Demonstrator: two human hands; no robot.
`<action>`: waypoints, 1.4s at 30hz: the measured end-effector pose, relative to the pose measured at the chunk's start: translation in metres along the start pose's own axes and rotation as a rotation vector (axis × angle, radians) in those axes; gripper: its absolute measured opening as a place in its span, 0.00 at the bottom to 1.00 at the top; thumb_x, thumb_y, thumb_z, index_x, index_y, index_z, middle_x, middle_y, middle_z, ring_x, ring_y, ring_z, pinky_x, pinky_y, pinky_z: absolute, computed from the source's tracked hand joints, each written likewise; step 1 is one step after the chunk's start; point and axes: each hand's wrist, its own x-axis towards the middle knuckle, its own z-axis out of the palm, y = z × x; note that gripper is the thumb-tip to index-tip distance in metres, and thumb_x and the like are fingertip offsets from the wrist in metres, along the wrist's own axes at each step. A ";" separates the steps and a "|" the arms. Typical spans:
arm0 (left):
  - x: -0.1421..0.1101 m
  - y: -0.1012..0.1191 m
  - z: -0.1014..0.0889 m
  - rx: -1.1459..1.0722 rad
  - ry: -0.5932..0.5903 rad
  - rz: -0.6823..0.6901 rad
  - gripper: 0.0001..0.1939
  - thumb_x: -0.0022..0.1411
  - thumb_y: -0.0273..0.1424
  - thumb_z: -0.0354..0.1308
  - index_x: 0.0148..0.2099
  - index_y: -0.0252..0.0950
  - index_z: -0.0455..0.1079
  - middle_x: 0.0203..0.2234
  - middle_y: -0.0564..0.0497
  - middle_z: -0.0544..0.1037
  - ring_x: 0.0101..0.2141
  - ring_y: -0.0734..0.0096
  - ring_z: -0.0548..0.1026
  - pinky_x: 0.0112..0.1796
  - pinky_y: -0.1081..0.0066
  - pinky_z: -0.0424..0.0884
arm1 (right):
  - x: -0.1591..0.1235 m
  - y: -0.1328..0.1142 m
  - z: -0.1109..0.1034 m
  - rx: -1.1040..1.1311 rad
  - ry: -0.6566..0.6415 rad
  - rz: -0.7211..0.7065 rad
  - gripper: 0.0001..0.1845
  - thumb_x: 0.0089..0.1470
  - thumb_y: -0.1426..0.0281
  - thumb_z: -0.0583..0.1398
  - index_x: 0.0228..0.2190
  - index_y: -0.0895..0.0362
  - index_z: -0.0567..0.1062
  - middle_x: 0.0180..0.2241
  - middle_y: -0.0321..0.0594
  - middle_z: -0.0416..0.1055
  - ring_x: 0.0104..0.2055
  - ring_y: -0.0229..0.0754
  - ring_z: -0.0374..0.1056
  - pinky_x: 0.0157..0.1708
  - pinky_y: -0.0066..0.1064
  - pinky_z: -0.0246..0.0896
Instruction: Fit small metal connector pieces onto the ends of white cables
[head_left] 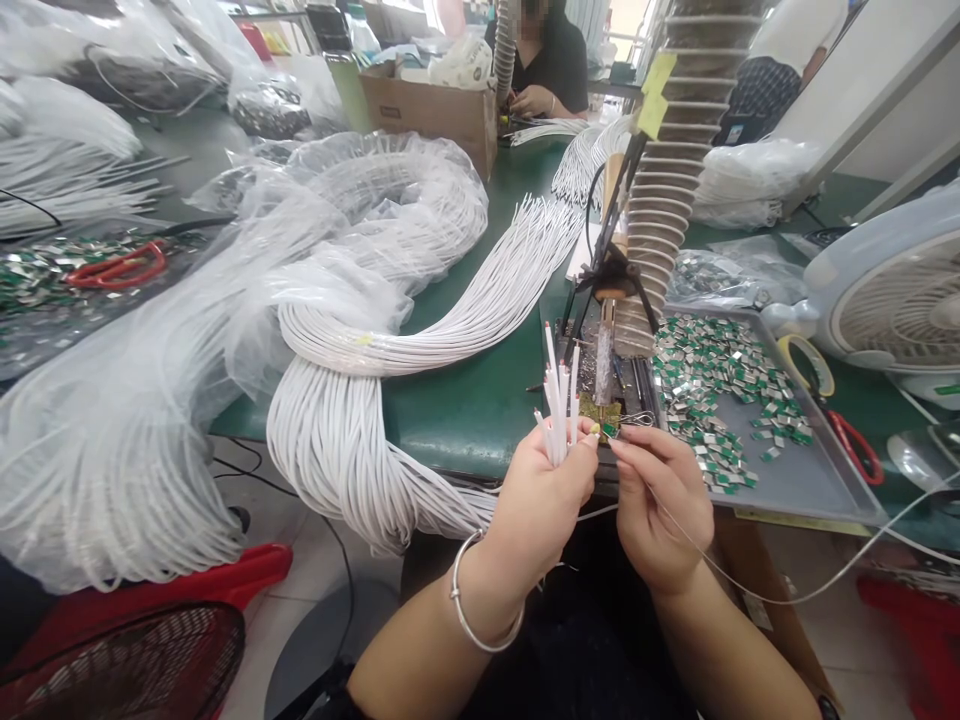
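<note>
My left hand (546, 505) is bunching white cables (559, 405), my right hand (671, 500) pinching thin wire (780, 603), presumably for control, soldering iron (604, 365) standing just beyond.

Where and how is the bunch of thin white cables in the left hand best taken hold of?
Probably low on the white cables, below their reddish tips, wrapping around from the left as the left hand does: there they gather narrowly, spreading above, while the upright silver-barrelled soldering iron shows on the right.

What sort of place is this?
Likely an electronics assembly workshop: bundled white cables, a tray of small green-and-silver parts, and what looks like a soldering iron at the bench.
</note>
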 end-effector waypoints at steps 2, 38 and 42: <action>0.000 0.000 0.000 -0.002 -0.001 0.001 0.08 0.56 0.31 0.59 0.34 0.35 0.63 0.12 0.65 0.55 0.14 0.85 0.49 0.17 0.80 0.46 | 0.000 0.000 0.000 0.004 -0.003 -0.005 0.16 0.54 0.79 0.56 0.43 0.53 0.73 0.40 0.45 0.71 0.41 0.44 0.71 0.36 0.38 0.72; 0.001 -0.001 -0.002 0.024 -0.022 0.014 0.04 0.59 0.29 0.54 0.36 0.34 0.61 0.13 0.65 0.55 0.15 0.85 0.48 0.17 0.80 0.45 | 0.001 0.001 0.001 0.052 -0.015 -0.016 0.16 0.53 0.82 0.57 0.43 0.56 0.74 0.41 0.46 0.70 0.42 0.43 0.70 0.39 0.37 0.71; 0.001 -0.004 -0.004 0.036 0.000 -0.003 0.06 0.58 0.29 0.55 0.37 0.34 0.62 0.13 0.65 0.55 0.15 0.85 0.48 0.17 0.80 0.45 | -0.002 0.002 0.000 0.070 -0.026 -0.005 0.17 0.54 0.81 0.56 0.43 0.56 0.73 0.41 0.46 0.70 0.42 0.43 0.70 0.39 0.37 0.71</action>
